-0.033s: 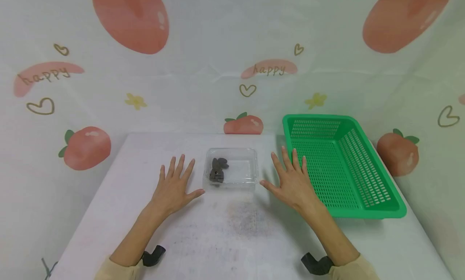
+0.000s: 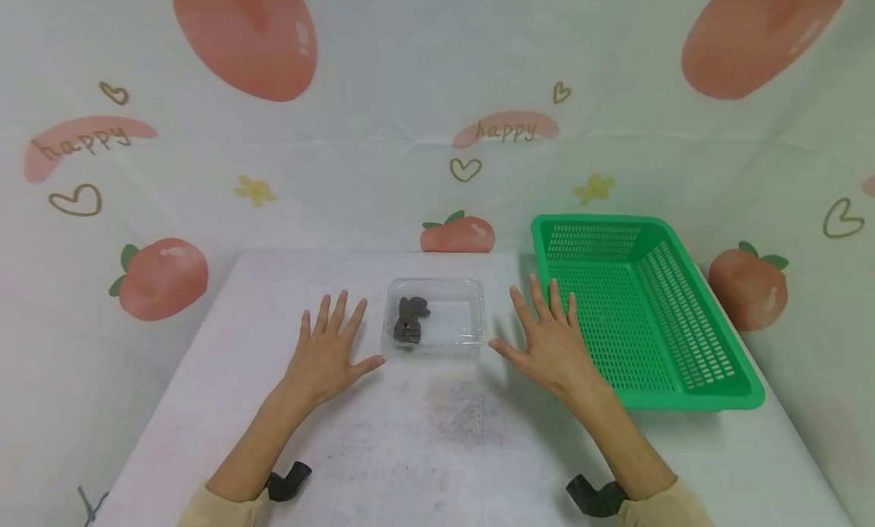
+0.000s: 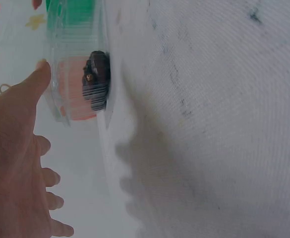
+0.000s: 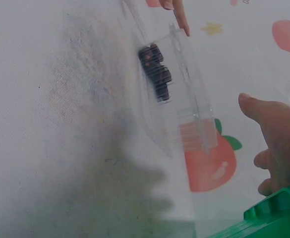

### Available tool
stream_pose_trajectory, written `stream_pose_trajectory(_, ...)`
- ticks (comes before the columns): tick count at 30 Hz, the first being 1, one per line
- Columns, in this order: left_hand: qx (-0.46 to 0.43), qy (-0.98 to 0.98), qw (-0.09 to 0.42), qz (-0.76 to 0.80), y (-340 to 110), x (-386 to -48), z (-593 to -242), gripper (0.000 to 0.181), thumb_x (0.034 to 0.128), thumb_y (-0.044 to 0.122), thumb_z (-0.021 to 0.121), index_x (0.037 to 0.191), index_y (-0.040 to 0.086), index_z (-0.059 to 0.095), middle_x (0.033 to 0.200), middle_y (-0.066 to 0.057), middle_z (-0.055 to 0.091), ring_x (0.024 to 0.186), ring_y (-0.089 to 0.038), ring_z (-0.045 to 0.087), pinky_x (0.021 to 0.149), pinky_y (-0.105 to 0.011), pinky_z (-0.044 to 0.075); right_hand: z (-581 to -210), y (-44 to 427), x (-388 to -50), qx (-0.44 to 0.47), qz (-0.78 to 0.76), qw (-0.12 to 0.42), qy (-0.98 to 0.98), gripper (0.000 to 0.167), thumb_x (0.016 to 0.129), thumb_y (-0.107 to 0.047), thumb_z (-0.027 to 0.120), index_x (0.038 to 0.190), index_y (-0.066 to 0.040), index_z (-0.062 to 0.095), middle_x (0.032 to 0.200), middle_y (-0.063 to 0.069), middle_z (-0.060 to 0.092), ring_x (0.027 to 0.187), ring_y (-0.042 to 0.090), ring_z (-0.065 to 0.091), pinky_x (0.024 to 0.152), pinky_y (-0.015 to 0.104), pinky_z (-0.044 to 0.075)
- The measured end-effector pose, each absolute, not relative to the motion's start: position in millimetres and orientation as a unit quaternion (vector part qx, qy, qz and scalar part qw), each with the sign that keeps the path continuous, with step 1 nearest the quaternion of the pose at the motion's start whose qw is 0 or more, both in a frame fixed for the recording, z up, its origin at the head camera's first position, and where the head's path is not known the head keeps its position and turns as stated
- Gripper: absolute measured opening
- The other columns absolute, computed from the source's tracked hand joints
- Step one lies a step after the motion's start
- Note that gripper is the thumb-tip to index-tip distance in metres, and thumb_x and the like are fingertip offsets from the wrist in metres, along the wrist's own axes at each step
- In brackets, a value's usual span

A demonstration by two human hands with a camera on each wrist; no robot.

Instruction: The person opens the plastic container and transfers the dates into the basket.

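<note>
A clear plastic box (image 2: 451, 314) stands on the white table between the two hands, with several dark brown pieces (image 2: 408, 329) in its left part. To its left my left hand (image 2: 321, 364) hovers palm down, fingers spread, holding nothing. My right hand (image 2: 555, 352) is spread in the same way on the other side, its fingertips over the left edge of a green basket (image 2: 741, 402). In the left wrist view the thumb of the left hand (image 3: 16, 148) shows near the box (image 3: 60, 59). The right wrist view shows the dark pieces (image 4: 156, 72) through the box wall.
The perforated green basket takes up the right side of the white table (image 2: 410, 451). Behind the table hangs a pale cloth (image 2: 383, 132) printed with red fruit, hearts and yellow flowers. A black band piece (image 2: 290, 481) is at the left wrist, another (image 2: 596, 497) at the right.
</note>
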State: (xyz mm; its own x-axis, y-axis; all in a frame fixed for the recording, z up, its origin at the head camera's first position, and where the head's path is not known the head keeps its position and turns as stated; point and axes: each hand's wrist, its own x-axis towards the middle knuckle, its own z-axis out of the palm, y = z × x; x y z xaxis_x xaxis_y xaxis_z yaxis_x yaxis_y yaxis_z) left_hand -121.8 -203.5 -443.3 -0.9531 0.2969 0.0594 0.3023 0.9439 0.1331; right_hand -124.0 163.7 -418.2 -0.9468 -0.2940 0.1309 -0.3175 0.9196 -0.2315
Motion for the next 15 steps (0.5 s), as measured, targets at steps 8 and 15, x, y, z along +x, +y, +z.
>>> stream_pose_trajectory(8,-0.15,-0.986,0.016,-0.071,-205.5,-119.0,-440.6,0.101,0.0857,0.069,0.06,0.16,0.013,0.021,0.164,-0.021,0.01,0.15,-0.043,0.0,0.115,-0.07,0.006,-416.0,161.5,-122.6,0.169,0.123,0.06,-0.976,0.091,0.092,-0.07,0.049,0.158,-0.012,0.026,0.163,0.022,0.013,0.147,0.049,0.006,0.116,0.069,0.005)
stream_pose_trajectory(15,-0.148,-0.986,0.005,-0.078,-206.1,-117.7,-441.1,0.101,0.0864,0.069,0.059,0.16,0.013,0.019,0.164,-0.021,0.007,0.15,-0.044,0.001,0.116,-0.069,0.007,-412.7,157.8,-123.5,0.186,0.11,0.06,-0.975,0.089,0.092,-0.068,0.051,0.158,-0.014,0.027,0.163,0.021,0.014,0.148,0.048,0.006,0.118,0.065,0.007)
